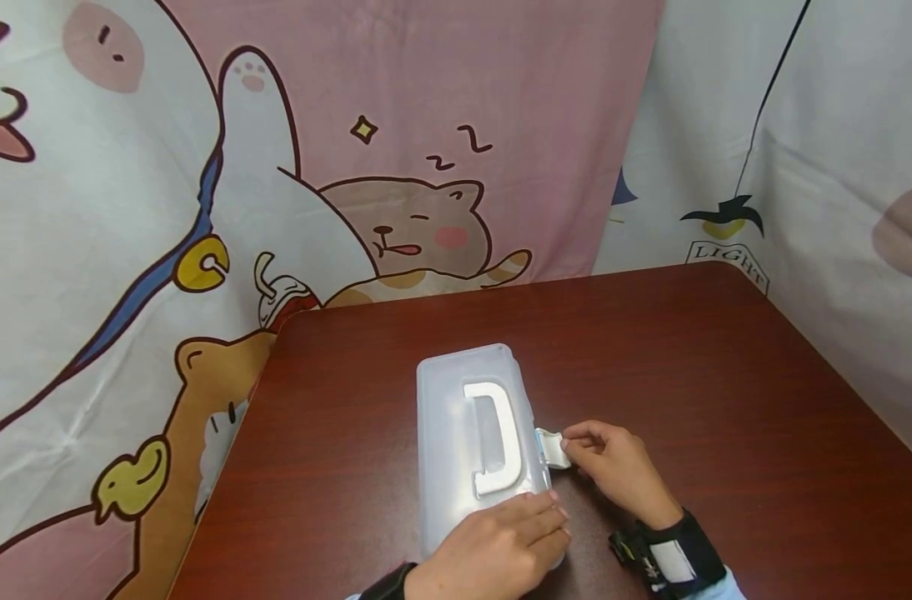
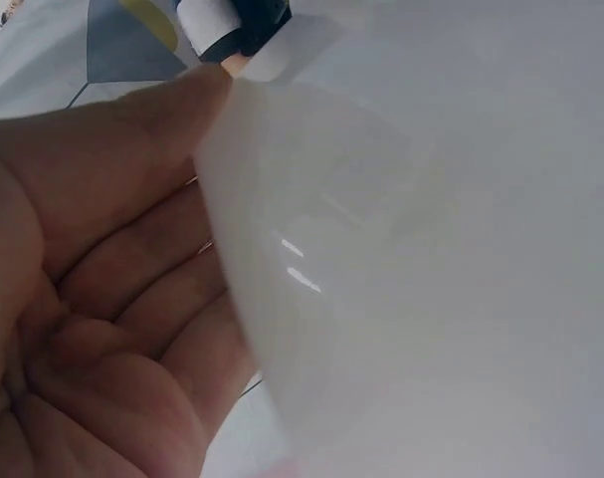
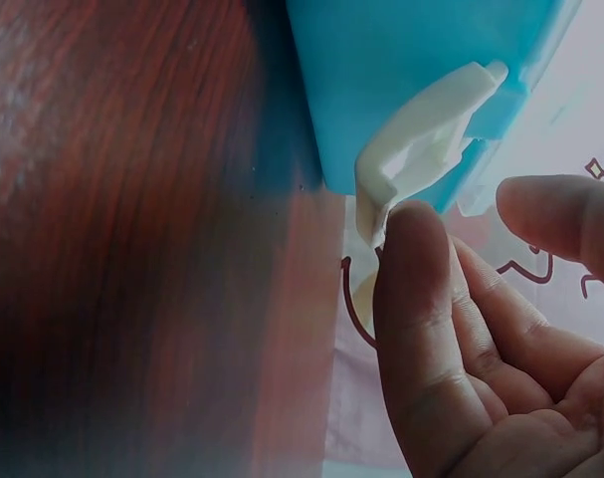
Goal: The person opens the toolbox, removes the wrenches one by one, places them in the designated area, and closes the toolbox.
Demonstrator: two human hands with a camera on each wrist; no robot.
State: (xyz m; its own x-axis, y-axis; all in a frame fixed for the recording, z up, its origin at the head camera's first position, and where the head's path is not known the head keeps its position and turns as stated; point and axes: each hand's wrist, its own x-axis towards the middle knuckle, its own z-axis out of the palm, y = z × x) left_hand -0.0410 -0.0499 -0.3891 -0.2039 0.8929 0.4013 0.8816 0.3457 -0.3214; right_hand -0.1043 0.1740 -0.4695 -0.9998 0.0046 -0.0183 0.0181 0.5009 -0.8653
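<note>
A plastic storage box (image 1: 456,433) has a translucent lid, a white carrying handle (image 1: 510,442) folded flat on top, and a blue body (image 3: 411,50). On its right side a white latch (image 3: 421,149) is swung outward from the body. My right hand (image 1: 621,467) is beside that latch; one fingertip touches its free end while the thumb stands apart from it. My left hand (image 1: 497,542) rests palm down across the lid's near end, its fingers extended to the right edge. In the left wrist view, the pale lid (image 2: 431,249) partly hides these fingers.
The box stands on a dark reddish-brown table (image 1: 336,400). Behind the table hangs a pink and white cartoon-printed cloth (image 1: 546,125), with another white printed cloth (image 1: 816,100) at the right. A black band (image 1: 681,554) is strapped around my right wrist.
</note>
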